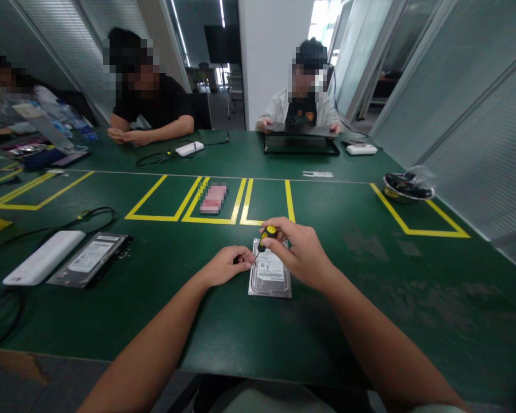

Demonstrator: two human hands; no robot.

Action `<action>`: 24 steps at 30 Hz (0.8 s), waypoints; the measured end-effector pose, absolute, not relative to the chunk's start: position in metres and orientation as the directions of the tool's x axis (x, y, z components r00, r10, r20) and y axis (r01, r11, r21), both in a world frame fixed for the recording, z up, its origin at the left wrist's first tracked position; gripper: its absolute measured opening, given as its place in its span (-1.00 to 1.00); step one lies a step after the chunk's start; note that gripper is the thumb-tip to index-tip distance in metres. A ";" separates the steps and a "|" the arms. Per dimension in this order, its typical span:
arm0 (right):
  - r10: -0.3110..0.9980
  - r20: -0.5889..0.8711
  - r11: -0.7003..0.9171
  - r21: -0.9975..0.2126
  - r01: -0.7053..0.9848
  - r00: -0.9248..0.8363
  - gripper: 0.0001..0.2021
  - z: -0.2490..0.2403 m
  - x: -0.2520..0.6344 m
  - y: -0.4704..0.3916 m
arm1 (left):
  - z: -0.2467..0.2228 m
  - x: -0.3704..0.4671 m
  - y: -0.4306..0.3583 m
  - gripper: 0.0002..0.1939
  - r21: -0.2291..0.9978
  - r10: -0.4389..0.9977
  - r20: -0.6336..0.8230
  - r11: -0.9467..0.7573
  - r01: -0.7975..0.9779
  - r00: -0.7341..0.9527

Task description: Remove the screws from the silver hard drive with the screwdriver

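Our right hand (298, 249) grasps a screwdriver (270, 231) over the hard drive (269, 269), whose left edge lies by our left hand (227, 265) (grip unclear to us).

Table (258, 338): spread green across the lower frame
Blinds (58, 40): hung at upper left
Wall (266, 69): stood pale at top centre
Window (323, 16): glowed right of it
Floor (12, 393): seemed grey, lower left

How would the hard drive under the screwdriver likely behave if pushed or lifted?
The hard drive looks like a rigid block, so it probably won't bend. Lying flat and low on the green table, it seems likelier to slide than tip. Its metallic look hints at some heft for its size.
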State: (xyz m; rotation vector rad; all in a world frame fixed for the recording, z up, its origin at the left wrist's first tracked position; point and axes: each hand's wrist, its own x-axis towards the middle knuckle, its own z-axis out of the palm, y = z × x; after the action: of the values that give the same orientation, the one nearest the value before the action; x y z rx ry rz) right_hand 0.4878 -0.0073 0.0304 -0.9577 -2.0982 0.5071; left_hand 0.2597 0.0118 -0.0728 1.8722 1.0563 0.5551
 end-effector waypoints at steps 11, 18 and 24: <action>0.793 0.441 0.608 -0.620 0.496 -0.421 -0.78 0.020 0.482 -0.002 | -0.072 0.261 0.012 -0.81 0.859 0.841 -0.035 -0.251 0.447 0.540; 0.798 0.430 0.600 -0.633 0.490 -0.422 -0.79 0.018 0.481 0.000 | -0.072 0.261 0.011 -0.80 0.860 0.842 -0.029 -0.254 0.442 0.539; 0.797 0.424 0.601 -0.626 0.497 -0.430 -0.77 0.015 0.481 0.001 | -0.072 0.261 0.012 -0.82 0.865 0.839 -0.039 -0.243 0.438 0.543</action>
State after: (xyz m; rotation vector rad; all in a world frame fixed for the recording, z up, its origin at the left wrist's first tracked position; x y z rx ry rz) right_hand 0.4809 0.0010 0.0153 -1.0178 -2.1136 0.5382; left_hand 0.2606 0.0123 -0.0719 1.8714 1.0461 0.5547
